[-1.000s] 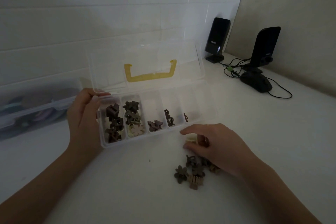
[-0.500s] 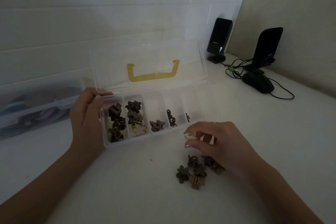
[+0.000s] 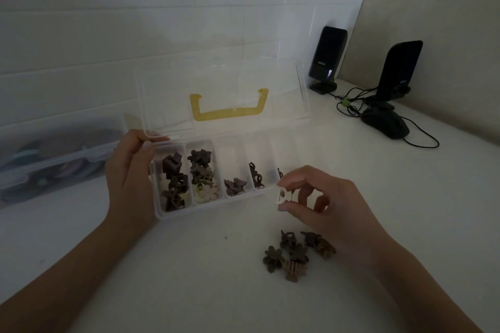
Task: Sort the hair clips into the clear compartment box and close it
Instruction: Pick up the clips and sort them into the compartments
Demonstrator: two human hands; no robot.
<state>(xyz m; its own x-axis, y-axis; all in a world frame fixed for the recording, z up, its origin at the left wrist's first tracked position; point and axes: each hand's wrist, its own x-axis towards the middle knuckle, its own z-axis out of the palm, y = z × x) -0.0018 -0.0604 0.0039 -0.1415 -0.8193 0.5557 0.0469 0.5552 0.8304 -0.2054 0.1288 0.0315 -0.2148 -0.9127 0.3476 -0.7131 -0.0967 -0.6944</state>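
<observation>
The clear compartment box [image 3: 173,216] stands open on the white table, its lid [image 3: 221,81] with a yellow handle tilted up at the back. Dark clips fill the two left compartments and a few lie in those to the right. My left hand [image 3: 130,170] grips the box's left end. My right hand [image 3: 322,203] pinches a small white hair clip [image 3: 281,195] just in front of the box's right end, lifted off the table. A pile of several brown hair clips [image 3: 295,254] lies on the table below my right hand.
A second clear storage box [image 3: 54,159] with coloured items sits at the left against the tiled wall. Two black speakers [image 3: 327,59] and a black mouse [image 3: 385,121] with cables stand at the back right corner.
My right hand has lifted the white clip from the pile and carried it up toward the box's right end. My left hand stays on the box.
</observation>
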